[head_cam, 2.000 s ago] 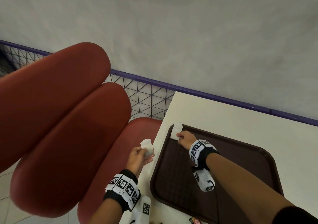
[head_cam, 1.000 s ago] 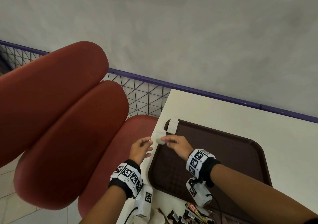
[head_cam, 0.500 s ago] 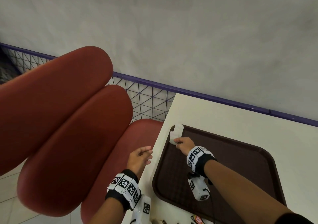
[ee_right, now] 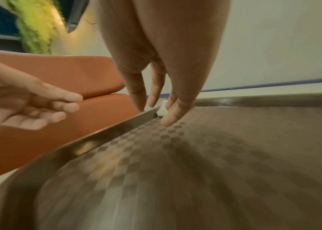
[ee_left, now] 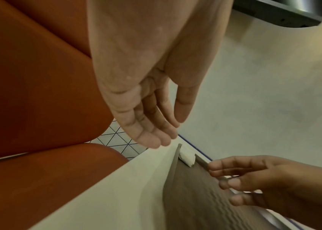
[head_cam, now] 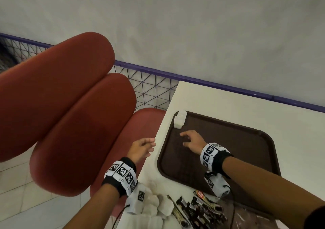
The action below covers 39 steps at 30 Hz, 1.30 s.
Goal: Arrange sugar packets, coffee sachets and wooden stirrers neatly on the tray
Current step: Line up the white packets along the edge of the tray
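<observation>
The right hand [head_cam: 192,139] has let go and drawn back from the two white sugar packets [head_cam: 179,119], now lying in the far left corner of the dark brown plastic tray [head_cam: 246,151]. It is hovering with fingers spread, holding nothing. The left hand [head_cam: 140,149] is hanging relaxed and empty beside the tray.

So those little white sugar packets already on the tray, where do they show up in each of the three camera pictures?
Head: the sugar packets lie in the tray's far left corner, beyond the right hand.
Left wrist: low and right of centre, in the same tray corner, below the left hand's fingertips.
Right wrist: only a white sliver, just behind the right hand's fingers.
Shared landmark: the tray's raised corner rim.
</observation>
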{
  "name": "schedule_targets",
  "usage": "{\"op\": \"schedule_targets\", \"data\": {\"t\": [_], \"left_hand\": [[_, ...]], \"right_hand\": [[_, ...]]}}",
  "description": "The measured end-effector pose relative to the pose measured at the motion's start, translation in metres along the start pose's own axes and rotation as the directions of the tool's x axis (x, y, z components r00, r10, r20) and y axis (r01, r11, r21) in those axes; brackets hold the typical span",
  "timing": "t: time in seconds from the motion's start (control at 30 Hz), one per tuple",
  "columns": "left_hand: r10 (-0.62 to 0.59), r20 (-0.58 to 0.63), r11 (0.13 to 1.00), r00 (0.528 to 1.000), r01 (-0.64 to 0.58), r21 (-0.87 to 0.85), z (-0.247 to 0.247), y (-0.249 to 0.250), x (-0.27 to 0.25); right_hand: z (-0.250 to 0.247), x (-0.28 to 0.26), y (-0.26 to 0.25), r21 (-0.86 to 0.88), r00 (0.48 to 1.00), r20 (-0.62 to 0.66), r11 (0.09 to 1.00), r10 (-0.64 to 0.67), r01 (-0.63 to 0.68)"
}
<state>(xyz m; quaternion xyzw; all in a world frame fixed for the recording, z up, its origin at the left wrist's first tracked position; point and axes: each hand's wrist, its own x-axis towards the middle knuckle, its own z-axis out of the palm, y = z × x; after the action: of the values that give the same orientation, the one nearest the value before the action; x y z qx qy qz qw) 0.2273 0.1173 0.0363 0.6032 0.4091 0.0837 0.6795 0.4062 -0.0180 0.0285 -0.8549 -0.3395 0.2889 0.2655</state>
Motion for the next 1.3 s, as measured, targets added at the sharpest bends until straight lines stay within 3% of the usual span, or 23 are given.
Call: {"op": "schedule_targets", "data": {"t": [0.17, 0.37, 0.57, 0.7, 0.87, 1.03, 1.2, 1.3], "left_hand": [[-0.018, 0.101, 0.988, 0.995, 0.002, 0.153, -0.009, -0.018, -0.028], [-0.001, 0.203, 0.899, 0.979, -0.088, 0.429, -0.024, -0.047, -0.055], [-0.125, 0.222, 0.774, 0.967, -0.045, 0.631, -0.035, -0.062, -0.085], [-0.178, 0.209, 0.67, 0.962, -0.037, 0.742, -0.036, -0.076, -0.096], [-0.146, 0.19, 0.621, 0.971, -0.059, 0.782, -0.025, -0.082, -0.099], [-0.112, 0.157, 0.63, 0.981, -0.052, 0.775, -0.02, -0.086, -0.095], [-0.07, 0.167, 0.521, 0.983, -0.107, 0.847, -0.02, -0.087, -0.092], [-0.021, 0.186, 0.566, 0.982, -0.142, 0.812, -0.02, -0.088, -0.091]], "right_hand": [[0.014, -0.056, 0.003, -0.069, 0.973, 0.165, 0.982, -0.161, 0.175], [0.042, -0.103, -0.007, -0.175, 0.881, 0.376, 0.911, -0.289, 0.373], [0.067, -0.125, -0.018, -0.454, 0.816, 0.509, 0.72, -0.274, 0.525], [0.078, -0.131, -0.018, -0.545, 0.813, 0.511, 0.626, -0.279, 0.558], [0.081, -0.133, -0.022, -0.503, 0.834, 0.417, 0.673, -0.361, 0.543], [0.072, -0.128, -0.022, -0.429, 0.86, 0.376, 0.757, -0.346, 0.493], [0.066, -0.121, -0.022, -0.27, 0.909, 0.293, 0.887, -0.295, 0.375], [0.064, -0.118, -0.023, -0.182, 0.921, 0.288, 0.929, -0.261, 0.321]]}}
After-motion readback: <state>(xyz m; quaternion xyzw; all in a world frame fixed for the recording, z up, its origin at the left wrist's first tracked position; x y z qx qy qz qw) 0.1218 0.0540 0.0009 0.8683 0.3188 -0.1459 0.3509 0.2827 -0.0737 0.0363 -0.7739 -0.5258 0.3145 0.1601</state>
